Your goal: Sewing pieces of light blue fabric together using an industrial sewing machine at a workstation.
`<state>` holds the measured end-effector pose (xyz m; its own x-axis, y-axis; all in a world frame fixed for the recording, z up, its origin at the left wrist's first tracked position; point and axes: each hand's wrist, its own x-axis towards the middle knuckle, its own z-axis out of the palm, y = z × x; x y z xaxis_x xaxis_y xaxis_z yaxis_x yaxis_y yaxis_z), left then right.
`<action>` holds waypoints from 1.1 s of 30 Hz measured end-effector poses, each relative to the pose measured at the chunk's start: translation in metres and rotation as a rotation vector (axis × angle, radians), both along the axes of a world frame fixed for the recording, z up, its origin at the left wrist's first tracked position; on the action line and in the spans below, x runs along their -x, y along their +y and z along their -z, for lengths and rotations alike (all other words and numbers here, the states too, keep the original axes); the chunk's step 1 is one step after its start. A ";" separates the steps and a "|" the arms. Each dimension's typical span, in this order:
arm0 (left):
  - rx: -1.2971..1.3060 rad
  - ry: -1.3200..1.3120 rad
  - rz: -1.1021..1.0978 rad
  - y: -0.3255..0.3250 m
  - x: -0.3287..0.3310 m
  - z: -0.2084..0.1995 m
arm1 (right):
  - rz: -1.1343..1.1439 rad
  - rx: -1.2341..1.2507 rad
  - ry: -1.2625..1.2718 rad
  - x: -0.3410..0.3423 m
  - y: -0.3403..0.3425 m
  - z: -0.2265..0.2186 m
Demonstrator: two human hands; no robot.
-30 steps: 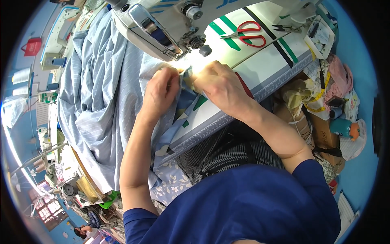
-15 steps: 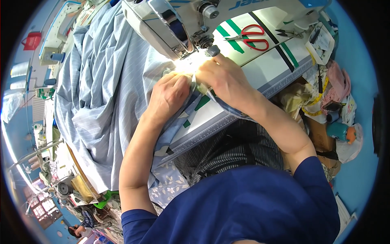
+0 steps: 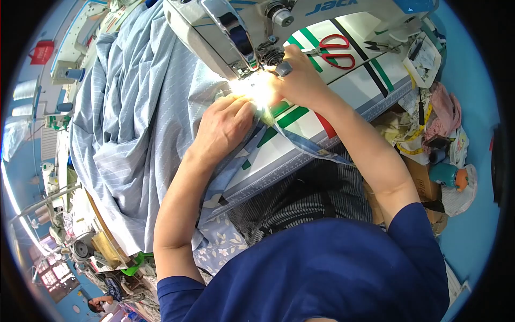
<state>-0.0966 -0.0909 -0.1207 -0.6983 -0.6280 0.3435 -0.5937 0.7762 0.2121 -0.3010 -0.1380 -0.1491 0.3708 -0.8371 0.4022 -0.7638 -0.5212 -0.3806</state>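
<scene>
Where the view looks down over the person's blue-sleeved arms, the largest item is the pale blue striped fabric (image 3: 129, 123), heaped across the left of the tabletop (image 3: 343, 91) and hanging over its near edge. Its leading edge lies under the head of the white industrial sewing machine (image 3: 225, 32), in the glare of the machine's lamp. The tabletop is white with green, black and red stripes and carries a ruled edge along its front.

Left hand (image 3: 225, 126): palm down on the fabric just short of the needle area, fingers curled, grip pressing and pinching a fold of the cloth; the fingertips are lost in the glare.

Right hand (image 3: 300, 80): resting at the right of the presser foot, fingers bent onto the fabric edge at the needle; a dark thimble sits on one finger. Whether its grip pinches the cloth or only presses it cannot be told.

A narrow strip of blue fabric (image 3: 306, 145) trails from under the hands toward the tabletop's front edge.

Red-handled scissors (image 3: 335, 51) lie on the tabletop behind the right hand, apart from it. Small snips (image 3: 383, 47) lie further right, beside a white tray (image 3: 424, 53).
</scene>
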 end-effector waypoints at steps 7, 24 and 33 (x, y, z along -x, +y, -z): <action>-0.005 -0.033 0.006 0.001 0.000 -0.001 | 0.010 -0.215 -0.226 -0.011 0.002 -0.007; 0.097 0.043 0.001 0.004 0.011 0.007 | -0.124 -0.389 -0.033 -0.004 -0.011 -0.027; 0.034 0.120 -0.049 0.004 0.008 0.013 | -0.108 0.047 0.021 0.009 0.008 -0.009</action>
